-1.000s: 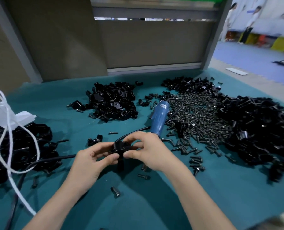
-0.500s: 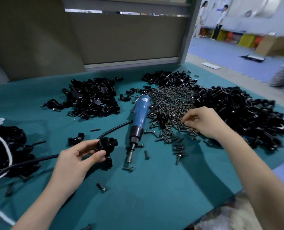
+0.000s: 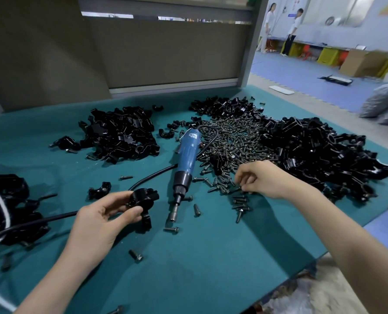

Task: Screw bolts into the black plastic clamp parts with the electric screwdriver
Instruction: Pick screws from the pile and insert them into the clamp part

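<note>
The left hand (image 3: 102, 223) grips a black clamp part (image 3: 143, 200) between thumb and curled fingers, holding it just above the green table (image 3: 199, 275), near its front edge. The right hand (image 3: 264, 180) reaches to the near edge of the bolt pile (image 3: 233, 137). Its fingers (image 3: 242, 185) are curled down onto the bolts, and whether they pinch one cannot be told.

The electric screwdriver (image 3: 186, 155) lies flat on the table between the two hands, untouched. Its blue body rests against the bolt pile and its bit end points toward the person. Its black cable (image 3: 153, 175) runs off to the left, passing behind the left hand.

A heap of clamp parts (image 3: 120, 134) lies left of the screwdriver, and a larger heap (image 3: 313, 150) lies right of the bolts. A few single bolts lie scattered near the screwdriver's tip, one (image 3: 171, 229) just below it.
</note>
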### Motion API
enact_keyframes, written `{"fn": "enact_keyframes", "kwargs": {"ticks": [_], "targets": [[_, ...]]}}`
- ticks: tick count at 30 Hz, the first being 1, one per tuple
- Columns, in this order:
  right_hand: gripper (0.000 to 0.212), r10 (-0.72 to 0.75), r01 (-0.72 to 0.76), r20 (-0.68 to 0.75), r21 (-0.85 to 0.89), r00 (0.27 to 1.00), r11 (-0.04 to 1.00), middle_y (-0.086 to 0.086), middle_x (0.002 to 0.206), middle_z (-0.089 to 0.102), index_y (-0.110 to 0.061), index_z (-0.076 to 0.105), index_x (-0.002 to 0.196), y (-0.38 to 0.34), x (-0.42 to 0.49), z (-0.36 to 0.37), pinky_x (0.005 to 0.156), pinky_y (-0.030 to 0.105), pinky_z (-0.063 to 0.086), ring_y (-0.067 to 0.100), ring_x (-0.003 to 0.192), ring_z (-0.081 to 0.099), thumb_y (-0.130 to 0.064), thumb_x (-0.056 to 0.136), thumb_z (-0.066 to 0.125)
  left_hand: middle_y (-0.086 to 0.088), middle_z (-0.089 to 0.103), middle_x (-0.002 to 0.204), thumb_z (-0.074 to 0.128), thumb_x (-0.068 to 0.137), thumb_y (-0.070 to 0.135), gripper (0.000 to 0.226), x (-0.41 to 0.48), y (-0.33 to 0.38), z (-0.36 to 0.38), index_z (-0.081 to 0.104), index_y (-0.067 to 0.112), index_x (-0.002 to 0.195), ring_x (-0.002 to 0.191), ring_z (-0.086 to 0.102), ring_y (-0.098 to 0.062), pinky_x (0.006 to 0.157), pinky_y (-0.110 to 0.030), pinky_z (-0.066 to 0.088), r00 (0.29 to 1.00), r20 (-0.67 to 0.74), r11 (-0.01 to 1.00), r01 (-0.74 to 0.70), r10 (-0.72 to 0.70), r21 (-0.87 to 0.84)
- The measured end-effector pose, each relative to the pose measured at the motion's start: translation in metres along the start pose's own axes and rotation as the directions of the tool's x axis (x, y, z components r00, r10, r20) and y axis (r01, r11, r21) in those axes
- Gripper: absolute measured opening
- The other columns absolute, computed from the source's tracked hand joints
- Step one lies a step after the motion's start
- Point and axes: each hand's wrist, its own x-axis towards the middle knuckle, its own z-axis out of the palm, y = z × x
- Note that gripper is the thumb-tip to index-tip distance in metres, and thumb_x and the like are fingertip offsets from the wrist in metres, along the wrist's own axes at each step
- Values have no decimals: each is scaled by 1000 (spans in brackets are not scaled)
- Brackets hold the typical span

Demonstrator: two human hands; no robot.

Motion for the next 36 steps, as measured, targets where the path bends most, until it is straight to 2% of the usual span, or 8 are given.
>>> {"fn": "enact_keyframes", "kwargs": {"ticks": [7,9,13,18,21,24,32,36], "targets": [[28,-30,30,26,-15,999,999,2,81,64,-23,60,89,4,-5,3,72,24,49,8,64,53,5,85,64,-1,76,85,74,70,3,27,0,-2,-2,73,23,89,69,74,-18,63,-13,54,1000,16,1000,3,-2,-22],[22,-11,20,-60,153,998,988,4,82,63,-18,63,98,4,-8,-2,68,27,52,10,66,57,2,89,60,-2,76,85,75,66,10,26,1,-2,-3,74,26,87,70,74,-18,64,-14,55,1000,20,1000,-4,4,-29],[17,22,118,-211,625,977,771,2,72,64,-11,67,93,-15,-15,-9,60,19,54,8,61,61,5,88,62,2,76,84,75,61,17,29,1,-3,-2,74,26,88,70,74,-17,64,-12,54,999,27,1000,-17,17,1],[13,-2,125,-147,833,989,540,3,68,70,-9,70,87,-66,-15,18,58,17,51,9,59,61,3,84,66,2,76,84,76,61,22,31,0,-3,-3,74,28,91,70,74,-16,65,-11,54,999,28,998,-21,19,54],[15,-65,166,-153,881,986,443,2,64,69,-7,69,84,-99,-10,42,53,17,48,9,53,59,8,83,66,6,74,80,78,68,13,28,-1,-3,-2,74,37,82,68,73,-12,66,-13,54,997,37,994,-67,64,81],[14,-111,212,-181,865,977,455,1,62,68,-7,70,84,-123,-6,60,51,19,47,11,52,57,7,82,68,10,74,81,79,72,5,40,0,-4,-2,74,44,80,70,72,-8,71,-17,56,994,45,985,-104,98,141],[23,-169,290,-236,819,957,496,-6,67,70,-21,73,78,-142,3,75,49,15,42,1,53,55,2,79,73,20,73,89,82,72,16,47,3,-10,-5,68,58,86,82,69,0,72,-16,55,988,43,964,-154,149,215],[24,-180,333,-284,709,942,622,-11,71,70,-29,72,77,-143,6,78,58,18,45,0,63,58,-5,78,77,18,73,89,82,73,14,47,3,-11,-4,69,57,86,81,69,-2,72,-21,57,987,49,963,-162,155,217]]}}
